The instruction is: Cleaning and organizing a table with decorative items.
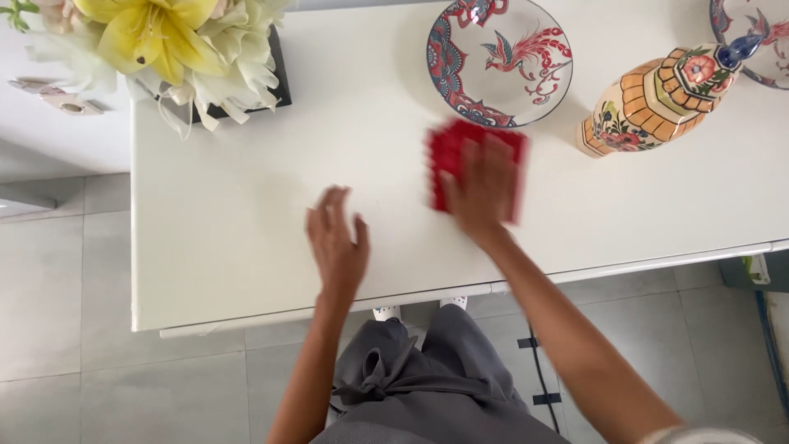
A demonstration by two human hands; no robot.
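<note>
A right hand (485,187) lies flat on a red cloth (474,161), fingers spread and pressing it to a white table (246,205) just right of the frame's center; both hand and cloth are blurred. The cloth sits directly below a painted plate (499,59) bearing a red bird, its upper edge touching or just short of the plate's rim. To the left, near the middle of the frame, the left hand (338,244) rests palm down on the bare tabletop, fingers loosely apart and holding nothing. A vase (657,99) painted in orange panels and flowers appears to stand at upper right, well clear of the cloth, and a second patterned plate (752,37) is cut off by the top right corner. A bunch of yellow and white flowers (164,45) fills the upper left. Grey floor tiles (66,329) show below the table edge.
</note>
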